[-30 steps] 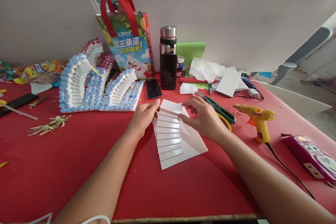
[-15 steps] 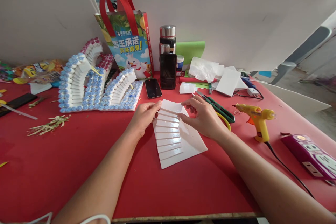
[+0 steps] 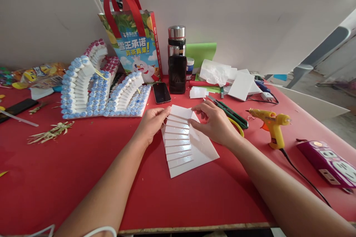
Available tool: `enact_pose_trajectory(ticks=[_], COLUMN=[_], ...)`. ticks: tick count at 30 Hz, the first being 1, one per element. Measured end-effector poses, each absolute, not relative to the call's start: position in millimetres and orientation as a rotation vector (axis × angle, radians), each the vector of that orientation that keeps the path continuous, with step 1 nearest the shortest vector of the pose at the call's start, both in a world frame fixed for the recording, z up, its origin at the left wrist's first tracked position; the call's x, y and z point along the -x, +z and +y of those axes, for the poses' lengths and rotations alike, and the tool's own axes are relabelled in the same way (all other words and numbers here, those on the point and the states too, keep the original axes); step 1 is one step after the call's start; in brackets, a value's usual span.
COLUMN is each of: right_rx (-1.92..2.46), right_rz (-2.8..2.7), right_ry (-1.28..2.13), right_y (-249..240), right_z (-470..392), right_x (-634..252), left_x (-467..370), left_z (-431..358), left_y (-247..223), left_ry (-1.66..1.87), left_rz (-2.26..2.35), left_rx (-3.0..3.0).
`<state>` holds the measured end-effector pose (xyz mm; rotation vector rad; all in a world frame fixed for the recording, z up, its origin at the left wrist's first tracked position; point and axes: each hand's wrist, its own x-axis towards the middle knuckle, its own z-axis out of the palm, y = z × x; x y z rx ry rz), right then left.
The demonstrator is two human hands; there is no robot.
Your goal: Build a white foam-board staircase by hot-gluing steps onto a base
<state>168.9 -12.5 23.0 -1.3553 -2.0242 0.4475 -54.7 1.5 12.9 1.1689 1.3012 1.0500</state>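
A curved row of overlapping white strips (image 3: 178,142) lies on a white board (image 3: 204,148) in the middle of the red table. My left hand (image 3: 151,122) pinches the left edge of the topmost strip (image 3: 180,113) between thumb and fingers. On the right side, my right hand (image 3: 210,120) has its thumb and fingertips closed on the same strip's right edge. The strips fan downward from my hands, each lapping over its neighbour, with light glinting on their surfaces.
Behind are a phone (image 3: 161,93), a black upright device (image 3: 177,74), a flask (image 3: 177,33) and a bag (image 3: 136,48). White-and-blue models (image 3: 83,92) stand left. A green cutter (image 3: 228,113), glue gun (image 3: 271,124) and purple power strip (image 3: 328,163) lie right.
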Motion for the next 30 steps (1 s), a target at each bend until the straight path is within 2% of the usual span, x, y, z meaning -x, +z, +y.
enact_pose_trajectory(ticks=[14,18,23,30], right_rx=[1.476,1.551,1.374,1.294], right_rz=[-1.877,-1.652,-1.329,-1.213], right_ry=[0.572,0.91,1.427,1.578], right_y=[31,28,19,18], right_z=[-10,-7,-4,-6], right_x=[-173,-174,-173,-168], left_x=[58,59,60,58], left_z=[5,6,7,8], left_y=[8,7,6,6], left_ry=[1.039,1.058,1.068,1.078], left_rz=[1.282,1.289,1.28,1.258], left_rx=[-1.161,-1.137,-1.112,-1.081])
